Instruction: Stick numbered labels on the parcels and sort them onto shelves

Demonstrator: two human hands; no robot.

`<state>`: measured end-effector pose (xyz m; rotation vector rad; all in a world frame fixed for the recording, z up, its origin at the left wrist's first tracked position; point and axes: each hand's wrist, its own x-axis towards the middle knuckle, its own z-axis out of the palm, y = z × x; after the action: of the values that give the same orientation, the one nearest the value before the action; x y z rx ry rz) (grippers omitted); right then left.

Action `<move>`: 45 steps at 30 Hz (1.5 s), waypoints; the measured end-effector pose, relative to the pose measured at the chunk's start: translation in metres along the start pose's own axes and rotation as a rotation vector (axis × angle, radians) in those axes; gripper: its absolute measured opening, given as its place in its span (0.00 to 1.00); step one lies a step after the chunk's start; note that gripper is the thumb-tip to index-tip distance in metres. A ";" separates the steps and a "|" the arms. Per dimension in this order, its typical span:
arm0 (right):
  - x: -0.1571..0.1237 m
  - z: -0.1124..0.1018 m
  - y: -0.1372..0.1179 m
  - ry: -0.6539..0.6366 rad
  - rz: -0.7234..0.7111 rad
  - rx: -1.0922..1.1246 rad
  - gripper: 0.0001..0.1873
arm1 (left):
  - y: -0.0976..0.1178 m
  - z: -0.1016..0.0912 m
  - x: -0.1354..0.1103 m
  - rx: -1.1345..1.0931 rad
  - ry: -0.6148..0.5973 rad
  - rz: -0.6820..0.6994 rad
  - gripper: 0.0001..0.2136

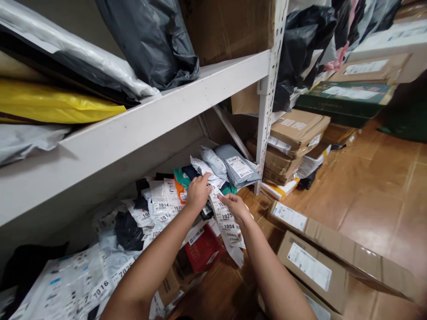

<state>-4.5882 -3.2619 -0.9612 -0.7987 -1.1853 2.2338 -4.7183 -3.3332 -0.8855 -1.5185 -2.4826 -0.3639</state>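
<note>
My right hand (pixel 235 206) pinches a long strip of white number labels (pixel 227 218) near its upper end. The strip hangs down, with 1025 and 1004 readable. Close to its top, my left hand (pixel 198 192) has its fingers bent together at a small white parcel (pixel 200 166). What lies between the left fingertips is hidden. A grey parcel (pixel 237 166) with an address label rests behind the hands on the low shelf. An orange and green bag (pixel 182 181) lies just left of my left hand. White bagged parcels (pixel 158 198) with number labels such as 1014 spread farther left.
A white shelf beam (pixel 160 111) crosses above my arms, joining a perforated post (pixel 267 102). Cartons (pixel 296 129) are stacked beyond the post. Below, a red box (pixel 202 251) sits under the shelf edge, and long cartons (pixel 310 262) lie on the floor at right.
</note>
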 end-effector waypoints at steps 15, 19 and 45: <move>0.005 -0.020 -0.013 -0.152 0.086 -0.120 0.27 | -0.009 0.002 0.003 -0.047 -0.004 0.057 0.18; -0.009 -0.035 -0.013 -0.314 0.034 -0.110 0.25 | -0.005 -0.003 0.005 0.030 0.045 -0.057 0.20; 0.044 0.012 -0.016 -0.329 -0.096 0.322 0.17 | -0.038 -0.025 0.048 -0.094 -0.250 0.337 0.16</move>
<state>-4.6251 -3.2319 -0.9540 -0.2494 -0.9382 2.4494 -4.7729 -3.3174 -0.8510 -2.0941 -2.3453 -0.2476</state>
